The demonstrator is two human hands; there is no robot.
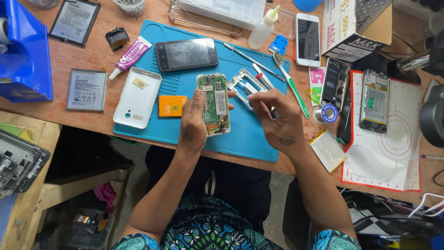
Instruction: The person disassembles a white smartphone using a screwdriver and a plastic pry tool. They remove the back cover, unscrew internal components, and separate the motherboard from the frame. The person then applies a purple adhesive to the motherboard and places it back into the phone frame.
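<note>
Left hand (193, 121): lies along the left edge of the opened phone (214, 104), thumb pressed on the edge, fingers together, pinning it flat to the blue mat (245, 134).
Right hand (276, 116): fingers bunched, pinching what looks like a thin tool, tip aimed left at the phone; I can't make out the tool itself.
Where the phone is: right under the left thumb, just left of the right fingertips, circuit board facing up.
Doing it well: I'd keep the left hand firm so the board doesn't slide, and work the tip in gently, low angle.
Nearby: metal frame (245, 85) just above the right hand, white back cover (138, 97) and orange battery (172, 105) left of the left hand, toothbrush (291, 84) to the right.
</note>
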